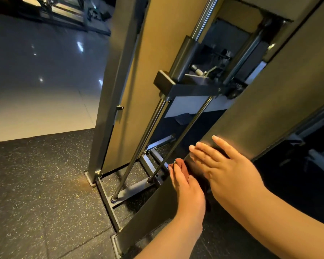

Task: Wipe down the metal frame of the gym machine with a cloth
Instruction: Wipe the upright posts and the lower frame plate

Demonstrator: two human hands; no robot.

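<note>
Reaching in from below, the left hand is pressing a small reddish-brown cloth against the inner edge of the gym machine's broad grey metal upright, low down near its base, fingers lying nearly straight over the fabric. Just beside it, the right hand is resting flat and spread on the same upright, holding nothing. Speckled black rubber floor is lying beneath.

hands: 2 | cloth: 1 | frame uprights: 2 | guide rods: 2 — perhaps more higher up
</note>
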